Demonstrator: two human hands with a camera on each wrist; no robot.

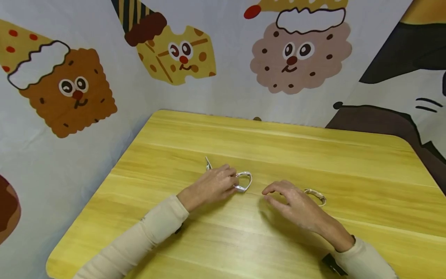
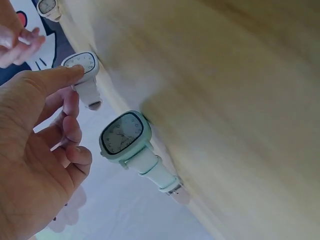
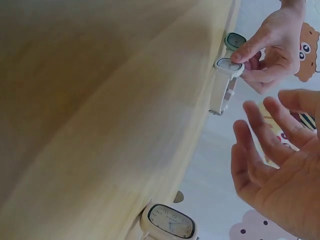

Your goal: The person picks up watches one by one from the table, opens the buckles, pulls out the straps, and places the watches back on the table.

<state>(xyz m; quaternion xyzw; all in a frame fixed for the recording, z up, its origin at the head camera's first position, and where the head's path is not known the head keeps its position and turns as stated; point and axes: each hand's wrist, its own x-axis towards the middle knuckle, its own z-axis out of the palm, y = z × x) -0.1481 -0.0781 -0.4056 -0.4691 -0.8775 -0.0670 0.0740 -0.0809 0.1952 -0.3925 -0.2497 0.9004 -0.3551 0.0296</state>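
My left hand (image 1: 214, 185) pinches a white wristwatch (image 1: 240, 188) near the middle of the table. Its thumb lies across the dial, as the left wrist view shows, and the strap (image 3: 218, 92) forms a loop. To the left of that hand is a mint-green wristwatch (image 2: 122, 134), mostly hidden behind the hand in the head view. My right hand (image 1: 294, 204) hovers right of the white watch, fingers loosely bent and holding nothing. Just beyond it, a cream wristwatch (image 1: 315, 192) rests on the table, its dial (image 3: 170, 221) showing in the right wrist view.
The yellow wood-grain table (image 1: 223, 240) carries the three watches. A white cloth backdrop (image 1: 230, 97) with cartoon biscuits and cheese stands close behind the far edge and along the left side.
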